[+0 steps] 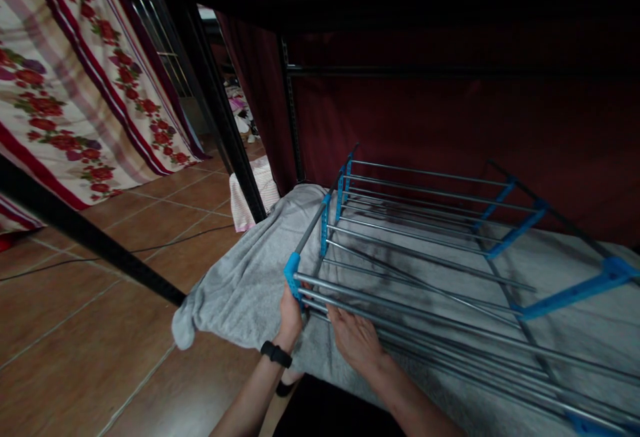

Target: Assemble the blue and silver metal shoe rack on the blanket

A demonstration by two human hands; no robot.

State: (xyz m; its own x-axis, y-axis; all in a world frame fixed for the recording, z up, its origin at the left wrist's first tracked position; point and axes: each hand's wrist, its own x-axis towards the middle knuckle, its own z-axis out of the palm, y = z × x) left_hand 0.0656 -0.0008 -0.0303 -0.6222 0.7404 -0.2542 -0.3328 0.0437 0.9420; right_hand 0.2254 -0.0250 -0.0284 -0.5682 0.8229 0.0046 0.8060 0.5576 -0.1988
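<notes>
A folded clothes drying rack (430,250) with grey metal rods and blue plastic joints lies flat on a bed covered by a grey blanket (240,284). My left hand (291,317), with a black band on its wrist, grips the rack's near left blue corner piece (292,274). My right hand (356,338) rests with fingers spread on the nearest rods, just right of the left hand. The fingertips of both hands are partly hidden behind the rods.
A black bunk frame post (225,124) and a diagonal black bar (85,234) stand to the left. Dark red curtain (450,124) backs the bed. Floral fabric (75,90) hangs at far left above a brown tiled floor (100,330). A pinkish cloth (250,194) hangs by the post.
</notes>
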